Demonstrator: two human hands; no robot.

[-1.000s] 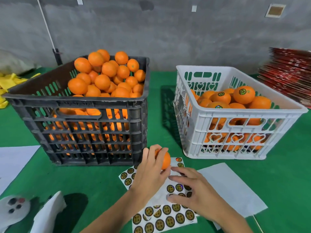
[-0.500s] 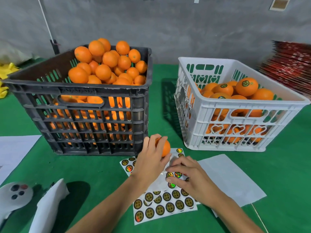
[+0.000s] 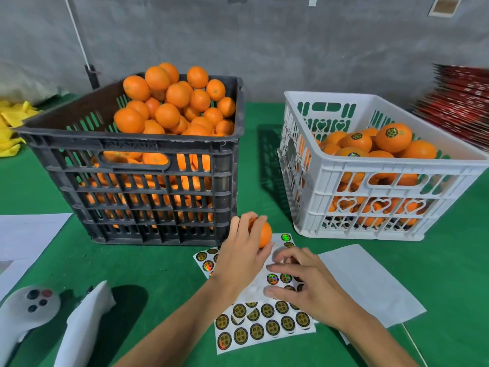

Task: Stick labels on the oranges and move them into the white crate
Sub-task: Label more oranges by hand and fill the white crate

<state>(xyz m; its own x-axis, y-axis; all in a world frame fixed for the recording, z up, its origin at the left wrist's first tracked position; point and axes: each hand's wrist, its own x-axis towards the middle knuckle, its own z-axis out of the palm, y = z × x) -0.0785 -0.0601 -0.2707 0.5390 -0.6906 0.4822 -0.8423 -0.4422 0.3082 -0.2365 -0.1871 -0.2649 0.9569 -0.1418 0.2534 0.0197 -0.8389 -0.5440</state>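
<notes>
Yellow material [image 3: 10,128]: lies crumpled at the far left edge, on the green table cover [image 3: 158,266].
White paper [image 3: 23,237]: lies flat at the left edge, in front of the black crate's left corner.
White controller [image 3: 29,313]: sits at the lower left, its dark buttons facing up, with a second white piece [image 3: 84,321] just beside it.
Black crate [image 3: 148,192]: stands left of centre, heaped above its rim with unlabelled oranges [image 3: 169,102].
Left hand [image 3: 242,256]: its fingers curl over a single orange [image 3: 263,233], holding it just in front of the black crate's right corner, above the sticker sheet.
Sticker sheet [image 3: 264,327]: lies on the cover under both hands; round dark-and-gold labels fill its near rows, and a few glint rainbow colours.
Right hand [image 3: 304,284]: rests on the sheet, fingers bent, fingertips [image 3: 275,263] down on the backing paper near the shiny labels; whether they pinch a label cannot be told. The two hands are close, almost touching.
White backing paper [image 3: 370,282]: spreads out to the right of the sheet.
White crate [image 3: 370,197]: stands at the right, well apart from the held orange, partly filled with labelled oranges [image 3: 393,137].
Red stack [image 3: 460,104]: piled at the far right edge, blurred.
</notes>
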